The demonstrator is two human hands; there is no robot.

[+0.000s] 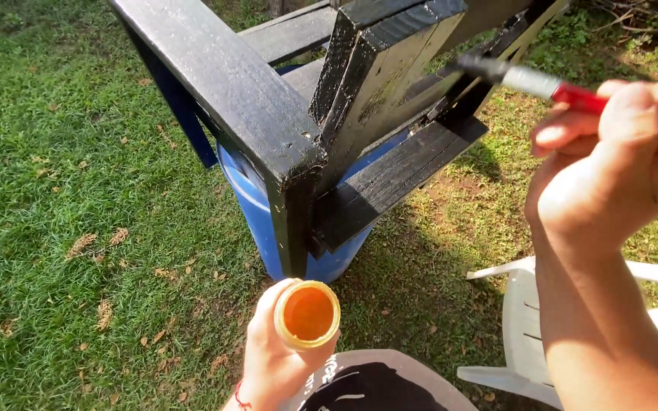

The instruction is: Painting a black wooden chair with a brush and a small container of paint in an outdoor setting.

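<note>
My right hand point(611, 164) grips a paintbrush point(573, 93) with a red handle and metal ferrule. Its dark bristles touch the black-painted wooden frame point(230, 84) near the upper middle. My left hand point(272, 358) holds a small round jar point(308, 313) with an orange inside, low in the view, just below the frame's corner post. The wooden frame rests upturned on a blue barrel point(257, 205).
Green grass point(55, 190) with dry leaves covers the ground on the left. A white plastic chair point(523, 327) stands at the lower right under my right forearm. A dark rounded object point(375, 384) lies at the bottom edge by my left hand.
</note>
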